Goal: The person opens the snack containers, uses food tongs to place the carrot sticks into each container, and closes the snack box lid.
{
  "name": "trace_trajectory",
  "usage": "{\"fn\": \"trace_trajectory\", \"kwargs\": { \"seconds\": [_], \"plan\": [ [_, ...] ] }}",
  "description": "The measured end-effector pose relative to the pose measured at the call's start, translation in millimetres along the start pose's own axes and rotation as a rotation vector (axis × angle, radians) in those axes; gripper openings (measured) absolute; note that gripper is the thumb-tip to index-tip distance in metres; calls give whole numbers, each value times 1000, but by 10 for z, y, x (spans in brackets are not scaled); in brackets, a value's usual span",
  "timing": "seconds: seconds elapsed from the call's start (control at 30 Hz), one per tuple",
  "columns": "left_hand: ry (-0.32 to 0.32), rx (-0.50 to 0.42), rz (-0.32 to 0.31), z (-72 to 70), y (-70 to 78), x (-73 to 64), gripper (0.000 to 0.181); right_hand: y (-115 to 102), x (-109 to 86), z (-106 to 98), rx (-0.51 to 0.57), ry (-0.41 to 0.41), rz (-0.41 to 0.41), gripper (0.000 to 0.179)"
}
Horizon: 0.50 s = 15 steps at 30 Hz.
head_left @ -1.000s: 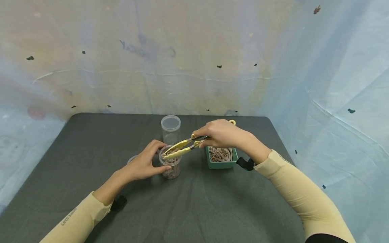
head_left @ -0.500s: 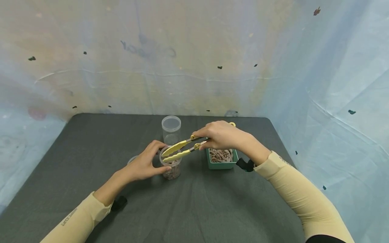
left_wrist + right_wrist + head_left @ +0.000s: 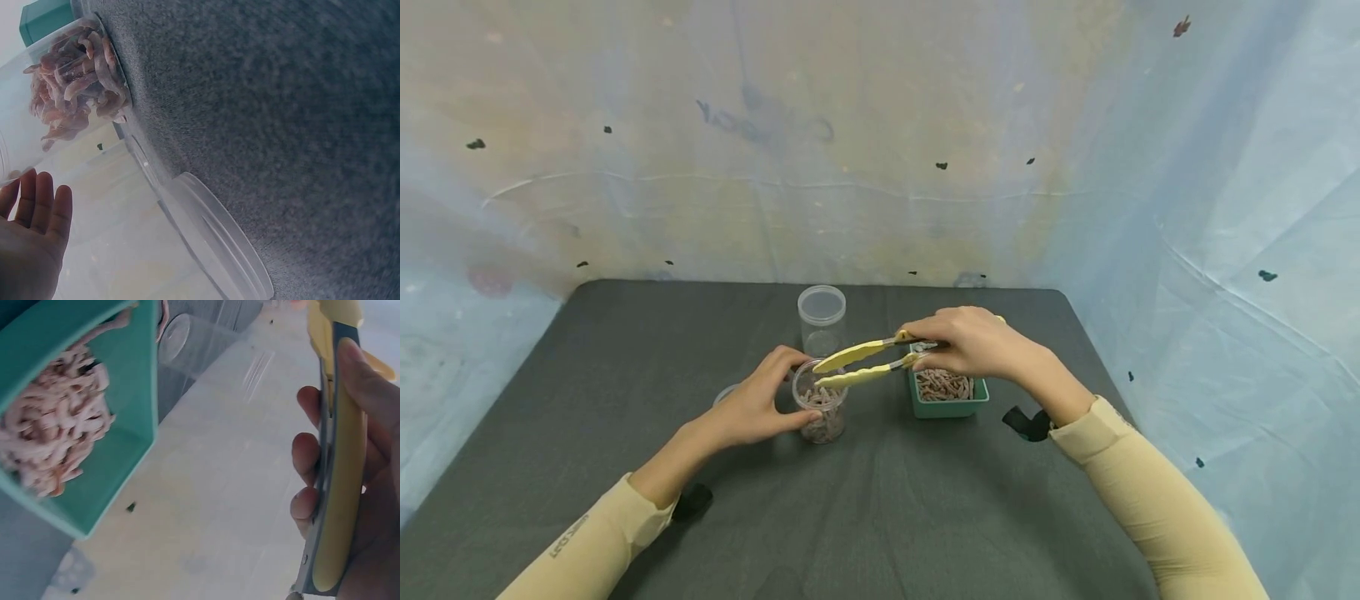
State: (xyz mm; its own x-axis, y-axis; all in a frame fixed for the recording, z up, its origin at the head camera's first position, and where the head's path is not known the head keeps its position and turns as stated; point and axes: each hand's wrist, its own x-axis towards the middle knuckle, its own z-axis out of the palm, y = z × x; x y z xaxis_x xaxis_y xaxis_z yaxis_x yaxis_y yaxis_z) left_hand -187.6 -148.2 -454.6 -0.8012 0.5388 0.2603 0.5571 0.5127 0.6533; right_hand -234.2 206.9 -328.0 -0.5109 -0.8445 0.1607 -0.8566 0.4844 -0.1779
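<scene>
1. Yellow tongs (image 3: pixel 863 351) reach leftward from the right hand (image 3: pixel 973 340), their tips over the mouth of the filled jar (image 3: pixel 838 407). The tips stand apart from each other; whether they dip below the rim, I cannot tell.
2. The right hand's grip is closed around the tongs' handles, thumb on one side and fingers on the other, as the right wrist view shows.
3. The filled jar stands upright on the bench (image 3: pixel 925 508), clear-walled, with pale brownish strips (image 3: pixel 824 398) inside. In the left wrist view the strips lie heaped in its lower part.
4. The left hand (image 3: pixel 756 406) clasps the filled jar near its top: this grip has the thumb on the near side and the fingers on the far side.
5. To the right of the filled jar sits a green tub (image 3: pixel 950 410), partly beneath the right hand in the head view. It holds a tangled pile of similar strips; one strip runs up toward a corner.
6. Behind the filled jar stands a second clear jar (image 3: pixel 822 306) with a translucent top.
7. A clear round piece (image 3: pixel 723 393) lies beside the left hand, mostly hidden by it.
8. Pale sheeting (image 3: pixel 880 167) hangs behind the bench.
</scene>
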Motion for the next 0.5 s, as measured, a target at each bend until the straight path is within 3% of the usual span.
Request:
{"fn": "trace_trajectory", "kwargs": {
  "seconds": [0.33, 0.5],
  "plan": [
    [11, -3, 12, 8, -13, -1, 69, 347, -638, 59, 54, 151, 146, 53],
    [16, 0, 14, -5, -2, -23, 68, 525, -888, 41, 30, 94, 257, 56]
  ]
}}
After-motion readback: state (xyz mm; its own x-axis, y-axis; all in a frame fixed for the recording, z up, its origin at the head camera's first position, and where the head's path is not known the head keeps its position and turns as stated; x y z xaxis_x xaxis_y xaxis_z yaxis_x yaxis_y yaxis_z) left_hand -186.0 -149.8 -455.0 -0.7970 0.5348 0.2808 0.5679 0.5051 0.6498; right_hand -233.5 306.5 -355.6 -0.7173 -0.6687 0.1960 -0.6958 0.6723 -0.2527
